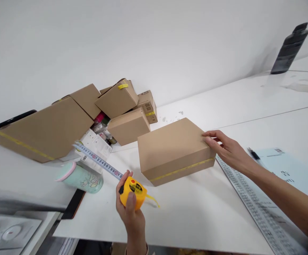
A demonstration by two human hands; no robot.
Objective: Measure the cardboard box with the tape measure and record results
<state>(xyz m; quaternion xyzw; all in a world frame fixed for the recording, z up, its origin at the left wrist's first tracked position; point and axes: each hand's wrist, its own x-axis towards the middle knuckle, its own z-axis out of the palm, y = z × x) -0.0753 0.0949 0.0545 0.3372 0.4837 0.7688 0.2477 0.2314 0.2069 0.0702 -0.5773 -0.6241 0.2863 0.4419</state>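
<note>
Closest to the head camera, grasping a yellow tape measure (138, 191) in the left hand (134, 217), with fingers curled round one side of the case and thumb pressed on its face. Letting a numbered blade (101, 162) run out toward the upper left, past a mint tumbler (79, 180) with a pink rim and across white printed papers (101, 146); leaving a yellow wrist strap (152, 200) to trail at the case's right. With the right hand (223, 148), touching the upper right corner of a plain cardboard box (172, 147) banded by a yellow strip (183, 169), just beyond the tape measure and over the white desk (196, 216). Keeping those right fingers bent and close together; cannot tell whether pinching the edge or merely resting on it. Behind the tumbler and papers, can see a large carton (45, 127) and, to its right, a cluster of smaller cartons (129, 125). Beside the right forearm, can see a black pen (254, 154) near pale blue printed sheets (289, 166), and by the wall at far right, a dark bottle (289, 49).
</note>
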